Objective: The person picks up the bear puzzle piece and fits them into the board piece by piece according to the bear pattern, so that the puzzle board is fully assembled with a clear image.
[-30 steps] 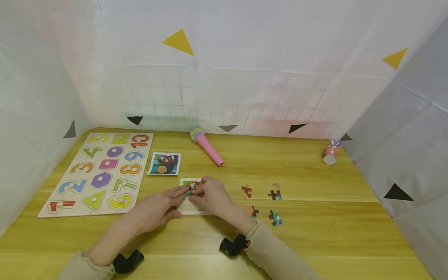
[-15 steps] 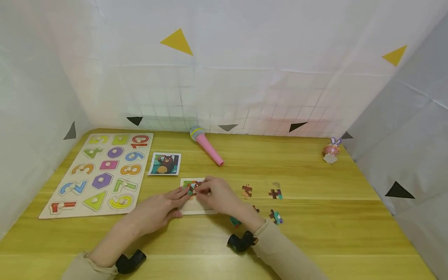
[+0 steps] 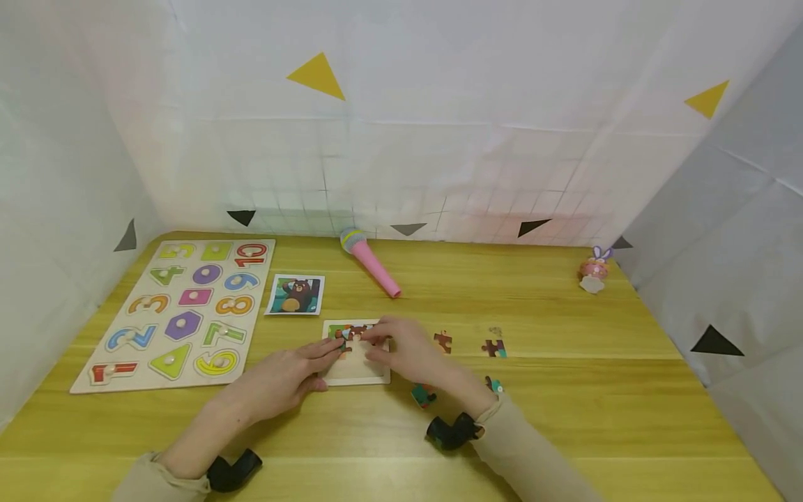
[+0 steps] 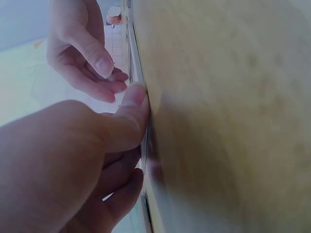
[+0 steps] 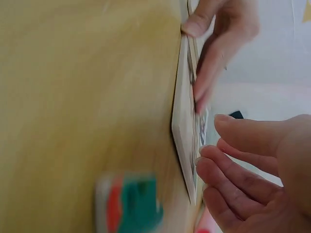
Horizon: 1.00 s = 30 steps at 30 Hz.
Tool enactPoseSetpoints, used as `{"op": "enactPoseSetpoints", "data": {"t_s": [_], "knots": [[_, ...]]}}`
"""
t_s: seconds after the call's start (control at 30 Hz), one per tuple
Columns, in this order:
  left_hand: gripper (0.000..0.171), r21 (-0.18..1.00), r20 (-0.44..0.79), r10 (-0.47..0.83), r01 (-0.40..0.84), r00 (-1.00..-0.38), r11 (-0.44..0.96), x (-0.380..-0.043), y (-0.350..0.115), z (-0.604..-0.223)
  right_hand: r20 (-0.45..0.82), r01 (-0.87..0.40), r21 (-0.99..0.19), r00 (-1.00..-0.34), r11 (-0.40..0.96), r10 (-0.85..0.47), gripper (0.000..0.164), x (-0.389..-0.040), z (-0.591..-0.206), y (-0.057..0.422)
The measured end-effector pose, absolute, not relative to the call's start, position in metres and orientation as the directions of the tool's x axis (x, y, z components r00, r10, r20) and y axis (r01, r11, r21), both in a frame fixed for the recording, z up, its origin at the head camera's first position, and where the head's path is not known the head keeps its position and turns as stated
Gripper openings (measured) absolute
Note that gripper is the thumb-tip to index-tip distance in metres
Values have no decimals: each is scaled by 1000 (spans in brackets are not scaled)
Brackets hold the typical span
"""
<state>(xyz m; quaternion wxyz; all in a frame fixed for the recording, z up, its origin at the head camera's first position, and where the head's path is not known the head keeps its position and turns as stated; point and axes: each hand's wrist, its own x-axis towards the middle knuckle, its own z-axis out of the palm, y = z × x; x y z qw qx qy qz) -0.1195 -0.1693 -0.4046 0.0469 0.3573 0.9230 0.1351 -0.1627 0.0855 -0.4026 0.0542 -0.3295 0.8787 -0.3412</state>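
A small jigsaw board [image 3: 360, 381] with a pale wooden rim lies flat between the hands. Bear-picture pieces [image 3: 357, 332] fill part of its upper side; the lower part shows bare wood. My left hand [image 3: 282, 380] rests on the board's left side, its straight fingers on the pieces and its thumb by the near-left corner. My right hand [image 3: 404, 352] hovers over the board's right side. In the right wrist view its thumb and fingers [image 5: 238, 182] stand apart, with nothing seen between them. A loose teal puzzle piece [image 3: 424, 395] lies below the right wrist.
Other loose puzzle pieces [image 3: 493, 348] lie right of the board. A bear picture card [image 3: 296, 294] sits beyond it, and a number-and-shape peg board [image 3: 144, 355] at left. A pink toy microphone [image 3: 375, 268] lies at the back, a bunny-eared figure [image 3: 593, 270] at far right.
My right hand has shifted right across the board and its thumb and fingers have parted. More of the bear's face shows in the upper row. The left hand stays in place.
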Motion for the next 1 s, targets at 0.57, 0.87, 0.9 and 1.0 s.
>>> {"op": "enactPoseSetpoints", "data": {"t_s": [0.57, 0.87, 0.9, 1.0], "knots": [[54, 321, -47, 655, 609, -754, 725, -120, -169, -405, 92, -415, -675, -868, 610, -488, 29, -171, -397, 166], [53, 317, -27, 662, 622, -749, 716, -119, -170, -406, 122, -425, -625, -882, 655, -455, 26, -172, -402, 199], [53, 314, -23, 663, 624, -749, 716, -119, -170, -405, 129, -433, -616, -880, 658, -458, 25, -172, -402, 202], [53, 312, -8, 669, 633, -744, 708, -119, -170, -405, 146, -451, -596, -874, 664, -463, 22, -172, -404, 210]]}}
